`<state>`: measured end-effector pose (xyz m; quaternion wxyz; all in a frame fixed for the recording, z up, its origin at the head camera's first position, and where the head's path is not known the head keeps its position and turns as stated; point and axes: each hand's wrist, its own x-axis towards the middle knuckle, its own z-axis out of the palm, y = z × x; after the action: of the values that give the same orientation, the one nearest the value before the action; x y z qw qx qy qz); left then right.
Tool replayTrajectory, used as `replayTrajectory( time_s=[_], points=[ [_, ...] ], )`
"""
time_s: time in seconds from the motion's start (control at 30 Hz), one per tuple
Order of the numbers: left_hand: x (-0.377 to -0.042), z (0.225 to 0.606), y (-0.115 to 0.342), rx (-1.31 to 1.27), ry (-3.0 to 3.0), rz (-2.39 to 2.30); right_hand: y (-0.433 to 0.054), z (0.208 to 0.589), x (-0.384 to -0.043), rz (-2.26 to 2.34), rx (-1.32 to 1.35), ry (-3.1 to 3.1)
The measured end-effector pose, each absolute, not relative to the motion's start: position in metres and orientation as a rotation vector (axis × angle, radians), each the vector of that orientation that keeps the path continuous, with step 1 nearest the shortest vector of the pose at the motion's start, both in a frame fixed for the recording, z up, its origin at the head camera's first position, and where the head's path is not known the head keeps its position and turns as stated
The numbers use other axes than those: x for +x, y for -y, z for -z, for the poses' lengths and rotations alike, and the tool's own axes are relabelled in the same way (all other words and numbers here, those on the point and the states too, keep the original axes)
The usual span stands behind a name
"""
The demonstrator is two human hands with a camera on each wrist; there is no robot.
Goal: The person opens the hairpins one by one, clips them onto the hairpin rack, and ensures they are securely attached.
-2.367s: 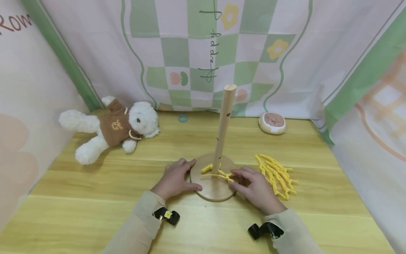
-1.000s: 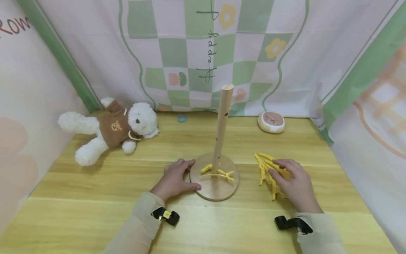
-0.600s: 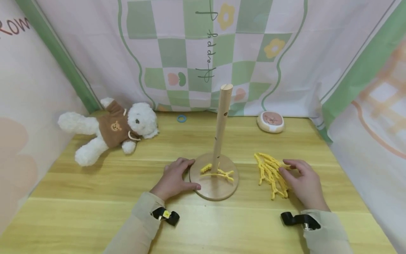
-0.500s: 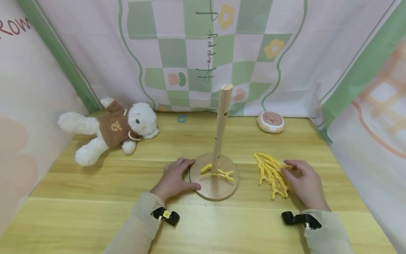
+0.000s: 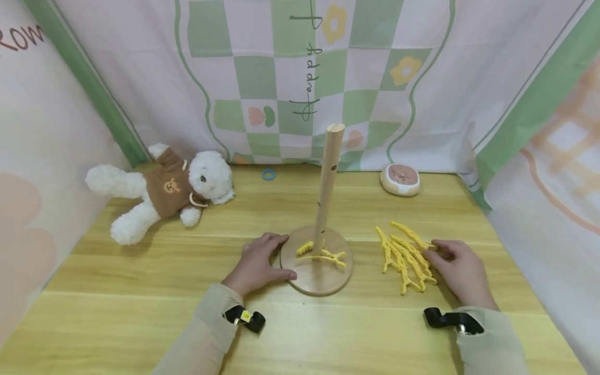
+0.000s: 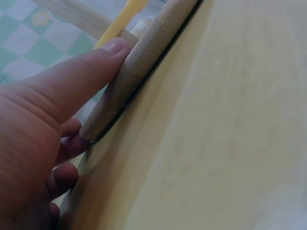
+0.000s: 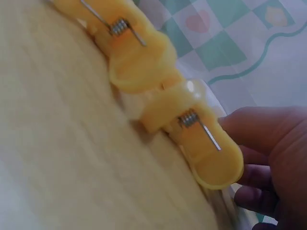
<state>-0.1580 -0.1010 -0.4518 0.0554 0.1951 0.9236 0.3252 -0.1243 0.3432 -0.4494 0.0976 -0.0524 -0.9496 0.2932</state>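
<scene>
In the head view, a round wooden base (image 5: 309, 286) carries an upright wooden post (image 5: 328, 182) with small holes. My left hand (image 5: 255, 263) grips the base's left edge; the left wrist view shows the thumb on the rim (image 6: 115, 88) and fingers bent around its side. Several yellow branch-shaped pieces (image 5: 403, 255) lie fanned out on the table to the right. My right hand (image 5: 461, 273) pinches the right end of the uppermost yellow piece (image 5: 408, 232). Close up in the right wrist view, yellow plastic parts (image 7: 144, 67) carry small metal springs (image 7: 189, 117).
Small yellow pieces (image 5: 335, 258) lie on the base around the post's foot. At the back left lies a white plush toy (image 5: 173, 190) in a brown shirt. A blue ring (image 5: 269, 174) and a rounded white device (image 5: 400, 180) sit near the back curtain (image 5: 300, 78).
My right hand has gone from the base to the yellow pile, then further right, drawing one piece apart from the others. My left hand stays at the base.
</scene>
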Motion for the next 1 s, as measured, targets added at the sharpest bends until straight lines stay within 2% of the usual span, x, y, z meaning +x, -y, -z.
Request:
replayTrajectory(
  time_s=[0.5, 1.0],
  points=[
    [-0.159, 0.453, 0.101, 0.581, -2.788, -0.983, -0.344, 0.442, -0.123, -0.845, -0.323, 2.758],
    [-0.159, 0.452, 0.101, 0.587, -2.789, -0.969, -0.295, 0.432, -0.120, -0.888, 0.202, 2.478]
  ],
)
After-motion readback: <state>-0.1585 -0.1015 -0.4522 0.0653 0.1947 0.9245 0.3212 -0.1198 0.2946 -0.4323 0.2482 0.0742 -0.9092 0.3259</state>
